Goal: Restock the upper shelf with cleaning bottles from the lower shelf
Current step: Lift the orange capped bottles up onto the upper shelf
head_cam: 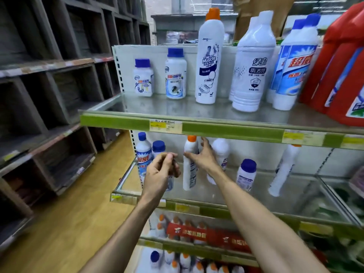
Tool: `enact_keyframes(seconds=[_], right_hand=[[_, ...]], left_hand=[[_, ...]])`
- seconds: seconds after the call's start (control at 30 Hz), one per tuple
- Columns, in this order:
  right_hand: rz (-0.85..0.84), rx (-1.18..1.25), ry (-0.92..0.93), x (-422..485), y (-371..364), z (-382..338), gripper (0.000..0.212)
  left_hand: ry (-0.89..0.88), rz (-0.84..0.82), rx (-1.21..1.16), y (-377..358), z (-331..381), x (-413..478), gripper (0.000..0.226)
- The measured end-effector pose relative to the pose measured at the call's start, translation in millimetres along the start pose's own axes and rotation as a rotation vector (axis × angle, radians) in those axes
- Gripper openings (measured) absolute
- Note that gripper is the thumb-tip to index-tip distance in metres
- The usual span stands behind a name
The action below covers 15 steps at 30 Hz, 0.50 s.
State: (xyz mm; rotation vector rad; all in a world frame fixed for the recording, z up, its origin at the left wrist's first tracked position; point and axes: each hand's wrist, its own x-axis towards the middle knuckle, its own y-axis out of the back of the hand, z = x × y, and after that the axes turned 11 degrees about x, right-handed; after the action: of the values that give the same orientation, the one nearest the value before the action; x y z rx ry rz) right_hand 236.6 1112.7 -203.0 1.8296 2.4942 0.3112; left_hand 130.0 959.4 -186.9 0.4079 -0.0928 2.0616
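On the lower shelf (197, 194) stands a tall white bottle with an orange cap (189, 174). My right hand (204, 157) wraps it, thumb across its front and fingers behind. My left hand (160, 172) hovers with curled fingers and nothing visible in them, in front of a blue-capped jar (158, 147). To its left is a blue-capped bottle (142, 152). The upper shelf (226, 130) carries two small blue-capped jars (175, 75), a tall orange-capped Mr Muscle bottle (209, 60), white bottles (253, 66) and blue-capped bottles (291, 66).
Red jugs (338, 66) fill the upper shelf's right end. More stock on the lower shelf: a white bottle (221, 152), a blue-capped jar (246, 174) and a leaning white bottle (283, 170). Lower tiers hold orange-capped bottles (185, 261). Dark wooden racks (49, 95) line the left aisle.
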Motion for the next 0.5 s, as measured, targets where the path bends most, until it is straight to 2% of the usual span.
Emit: enact_keyframes(seconds=[0.1, 0.23, 0.37, 0.5], right_hand=[[-0.004, 0.000, 0.015, 15, -7, 10, 0.093], [0.030, -0.019, 0.041, 15, -13, 20, 0.065], [0.072, 0.019, 0.102, -5, -12, 25, 0.051], [-0.101, 0.023, 0.226, -49, -1, 18, 0.041]], left_hand=[[-0.009, -0.014, 0.006, 2, -7, 3, 0.024], [-0.003, 0.000, 0.023, 5, -17, 3, 0.025], [0.016, 0.007, -0.007, 8, -19, 1, 0.025], [0.038, 0.000, 0.001, 10, -14, 0, 0.026]])
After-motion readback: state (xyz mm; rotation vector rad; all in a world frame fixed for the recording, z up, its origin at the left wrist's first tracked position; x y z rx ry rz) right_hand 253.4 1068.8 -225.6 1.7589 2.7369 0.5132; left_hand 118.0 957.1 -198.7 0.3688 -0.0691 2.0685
